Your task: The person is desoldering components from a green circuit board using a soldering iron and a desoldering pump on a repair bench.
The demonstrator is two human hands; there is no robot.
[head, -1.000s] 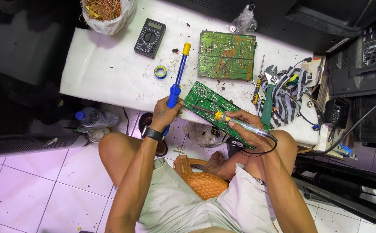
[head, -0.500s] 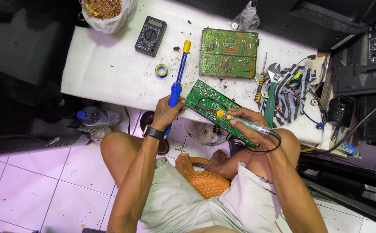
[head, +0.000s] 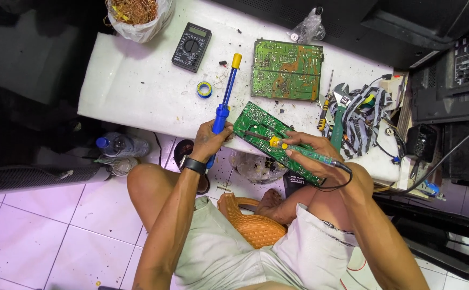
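Step in hand: desoldering at board (head: pixel 269 134), tilted over near edge of worktop (head: pixel 137 91)

Left hand (head: pixel 210 140), fingers wrapped round blue pump (head: pixel 223 107), left of board

Right hand (head: pixel 304 147), fingers closed on iron (head: pixel 299 151), tip on board

Next, likely: pump nozzle must come to heated joint, iron steady

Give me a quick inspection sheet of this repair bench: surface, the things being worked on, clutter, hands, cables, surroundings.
Surface: white table, speckled with dark debris.
Job's things: green circuit board at the table's near edge; blue suction pump with yellow tip; soldering iron, its tip on the board.
Clutter: second circuit board, multimeter, tape roll, bag of copper wire, wrench, screwdriver.
Hands: left hand grips the pump; right hand grips the iron.
Cables: black cord loops from the iron.
Surroundings: tiled floor, orange stool, plastic bottle.
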